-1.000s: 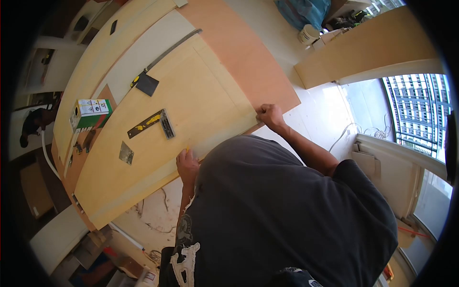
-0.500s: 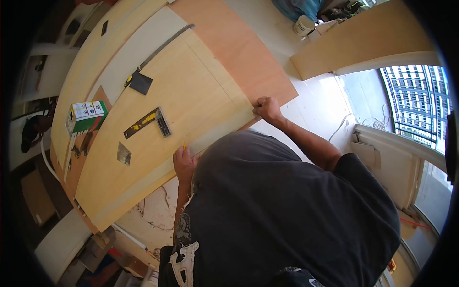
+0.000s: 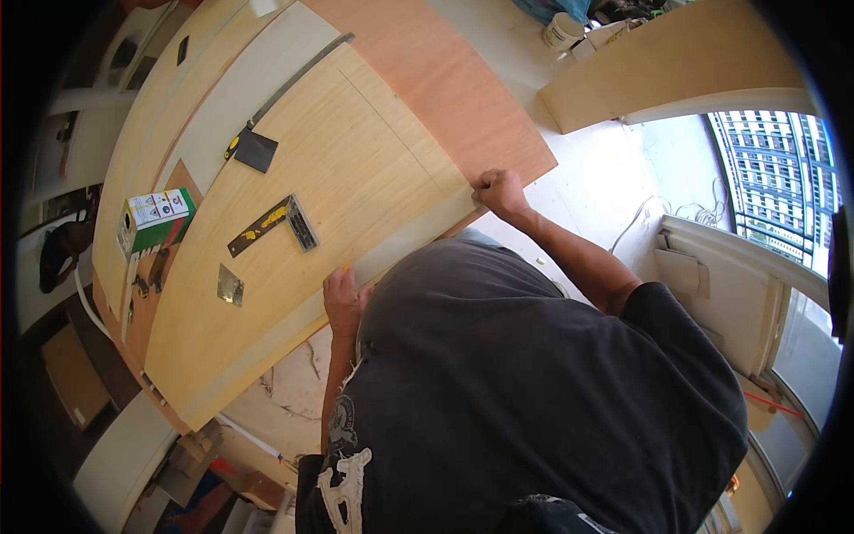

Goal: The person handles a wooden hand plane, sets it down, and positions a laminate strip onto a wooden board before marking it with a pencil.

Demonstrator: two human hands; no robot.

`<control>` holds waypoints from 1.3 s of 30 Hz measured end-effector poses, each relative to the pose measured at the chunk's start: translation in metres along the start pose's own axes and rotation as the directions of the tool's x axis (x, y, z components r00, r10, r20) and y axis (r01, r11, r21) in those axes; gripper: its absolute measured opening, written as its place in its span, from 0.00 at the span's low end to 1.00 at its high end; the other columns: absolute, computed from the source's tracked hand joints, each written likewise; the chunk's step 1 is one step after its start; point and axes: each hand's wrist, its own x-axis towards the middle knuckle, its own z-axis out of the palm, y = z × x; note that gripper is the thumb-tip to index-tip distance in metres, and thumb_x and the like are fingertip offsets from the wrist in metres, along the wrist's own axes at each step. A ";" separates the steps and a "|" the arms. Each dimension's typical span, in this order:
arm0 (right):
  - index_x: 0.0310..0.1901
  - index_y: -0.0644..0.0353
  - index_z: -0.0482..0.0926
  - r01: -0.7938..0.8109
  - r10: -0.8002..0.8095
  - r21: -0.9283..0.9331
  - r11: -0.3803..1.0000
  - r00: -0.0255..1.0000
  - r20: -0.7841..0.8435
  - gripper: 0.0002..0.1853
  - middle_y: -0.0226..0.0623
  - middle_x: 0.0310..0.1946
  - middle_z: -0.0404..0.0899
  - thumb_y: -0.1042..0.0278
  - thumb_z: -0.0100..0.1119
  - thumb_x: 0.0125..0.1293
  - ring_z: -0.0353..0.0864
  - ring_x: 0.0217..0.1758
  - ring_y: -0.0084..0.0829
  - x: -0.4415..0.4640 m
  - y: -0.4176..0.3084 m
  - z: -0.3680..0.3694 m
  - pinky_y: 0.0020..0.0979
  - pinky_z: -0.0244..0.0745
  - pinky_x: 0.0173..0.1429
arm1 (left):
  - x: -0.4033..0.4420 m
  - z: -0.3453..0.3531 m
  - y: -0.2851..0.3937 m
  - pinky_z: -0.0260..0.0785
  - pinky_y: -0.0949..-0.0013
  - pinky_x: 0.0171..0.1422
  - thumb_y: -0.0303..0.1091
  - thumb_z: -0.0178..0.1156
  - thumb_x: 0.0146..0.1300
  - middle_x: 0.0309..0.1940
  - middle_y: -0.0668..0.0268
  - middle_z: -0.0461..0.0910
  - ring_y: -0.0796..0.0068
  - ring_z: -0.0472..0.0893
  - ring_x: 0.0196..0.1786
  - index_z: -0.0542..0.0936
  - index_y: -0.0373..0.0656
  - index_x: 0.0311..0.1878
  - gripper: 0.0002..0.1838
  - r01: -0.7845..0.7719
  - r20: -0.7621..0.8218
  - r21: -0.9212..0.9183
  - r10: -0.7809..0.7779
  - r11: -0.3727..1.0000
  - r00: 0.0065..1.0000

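Note:
A pale plywood sheet [image 3: 356, 160] lies before me, with a thin line drawn across its far right part. At its near edge, my left hand [image 3: 342, 301] is closed around a thin yellow pencil [image 3: 347, 266], whose upper end shows above the fingers. My right hand [image 3: 501, 194] is closed at the sheet's right corner, its curled fingers against the edge. What those fingers pinch is hidden. A try square [image 3: 267, 224] with yellow marks rests on the sheet, and a small metal plate [image 3: 230, 286] lies to its left.
A long dark strip [image 3: 302, 78] and a black square piece [image 3: 255, 152] lie farther back. A green and white box [image 3: 158, 216] stands at left. Under the sheet's far right side is a reddish board [image 3: 445, 84]. A white bucket [image 3: 562, 32] stands on the floor.
The view has shifted slightly, so the sheet and tools sit a little differently in frame. Both hands stay at the sheet's near edge, and the pencil remains in my left hand.

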 end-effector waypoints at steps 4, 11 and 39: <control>0.34 0.66 0.86 0.041 -0.041 -0.003 0.999 0.999 -0.008 0.09 0.47 0.33 0.85 0.75 0.70 0.48 0.86 0.37 0.42 0.000 0.002 0.002 0.36 0.80 0.44 | -0.006 0.006 -0.003 0.72 0.53 0.59 0.32 0.80 0.43 0.51 0.54 0.76 0.49 0.76 0.54 0.80 0.37 0.55 0.32 -0.005 -0.010 0.008 0.005 1.000 1.000; 0.35 0.65 0.86 0.083 -0.084 -0.010 0.996 0.996 -0.037 0.11 0.46 0.33 0.85 0.75 0.70 0.47 0.85 0.38 0.44 -0.002 -0.002 0.000 0.37 0.80 0.45 | -0.008 0.005 -0.002 0.73 0.54 0.58 0.30 0.78 0.45 0.51 0.55 0.78 0.50 0.77 0.54 0.81 0.37 0.53 0.29 -0.027 -0.037 0.001 0.027 1.000 0.999; 0.37 0.66 0.87 0.073 -0.078 -0.125 0.989 0.997 -0.030 0.12 0.49 0.37 0.86 0.75 0.72 0.48 0.86 0.41 0.46 -0.005 -0.010 0.000 0.38 0.81 0.47 | -0.017 0.020 -0.014 0.74 0.56 0.60 0.32 0.67 0.56 0.50 0.55 0.79 0.51 0.78 0.55 0.83 0.38 0.52 0.19 -0.084 -0.083 -0.029 0.081 0.996 0.993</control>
